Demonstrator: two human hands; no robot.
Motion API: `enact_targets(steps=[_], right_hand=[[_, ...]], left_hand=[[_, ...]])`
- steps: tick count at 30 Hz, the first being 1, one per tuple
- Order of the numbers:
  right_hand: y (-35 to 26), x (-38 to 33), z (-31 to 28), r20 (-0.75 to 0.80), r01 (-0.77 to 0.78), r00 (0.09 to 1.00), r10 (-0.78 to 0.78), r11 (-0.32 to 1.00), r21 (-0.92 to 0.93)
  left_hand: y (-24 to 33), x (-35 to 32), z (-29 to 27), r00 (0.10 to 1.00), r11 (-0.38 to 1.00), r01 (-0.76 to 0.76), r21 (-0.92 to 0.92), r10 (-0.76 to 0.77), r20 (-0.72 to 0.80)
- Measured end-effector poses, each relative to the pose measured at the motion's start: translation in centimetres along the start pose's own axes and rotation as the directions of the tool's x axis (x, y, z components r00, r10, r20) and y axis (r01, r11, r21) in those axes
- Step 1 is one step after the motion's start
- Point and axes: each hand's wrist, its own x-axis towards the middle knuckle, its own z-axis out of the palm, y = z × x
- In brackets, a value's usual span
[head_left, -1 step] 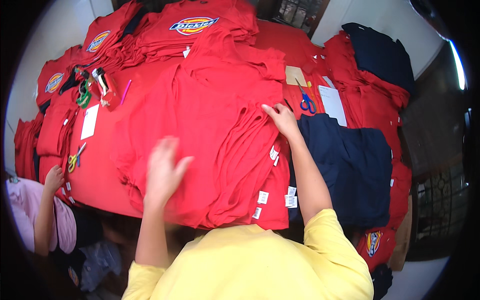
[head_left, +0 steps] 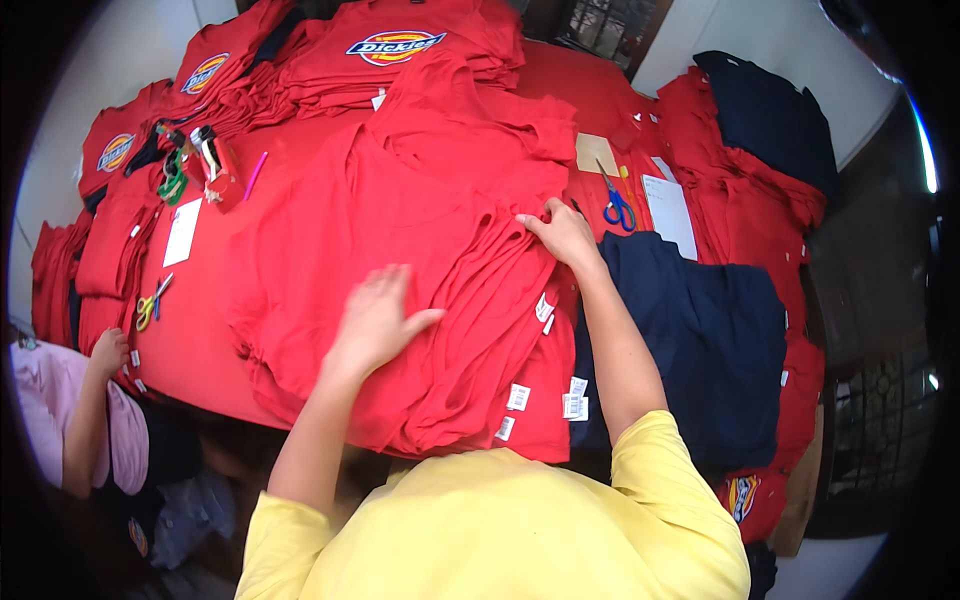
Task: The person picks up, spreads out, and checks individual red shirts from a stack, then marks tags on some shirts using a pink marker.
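A thick pile of red T-shirts (head_left: 420, 250) lies spread in front of me, with white tags (head_left: 518, 397) hanging along its near edge. My left hand (head_left: 375, 322) rests flat on the top shirt, fingers spread, holding nothing. My right hand (head_left: 563, 233) is at the pile's right side, its fingers pinched on a fold of the red fabric. Both of my sleeves are yellow.
A navy garment pile (head_left: 700, 330) lies to the right. Blue scissors (head_left: 618, 208), a white paper (head_left: 670, 215) and a brown card (head_left: 595, 152) lie behind it. Folded red shirts with logos (head_left: 400, 45) fill the back. Yellow scissors (head_left: 150, 305) lie left, near another person's hand (head_left: 107, 352).
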Motion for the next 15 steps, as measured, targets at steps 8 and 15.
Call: enact_targets(steps=[8, 15], right_hand=[[-3.8, 0.1, -3.0, 0.005, 0.562, 0.795, -0.607, 0.739, 0.371], [-4.4, 1.7, -2.5, 0.19, 0.39, 0.78, -0.597, 0.701, 0.597]], left_hand=[[10.8, 8.6, 5.6, 0.979, 0.9, 0.183, -0.395, -0.204, -0.01], [4.1, 7.6, 7.0, 0.82, 0.659, 0.026, -0.751, -0.444, -0.361]])
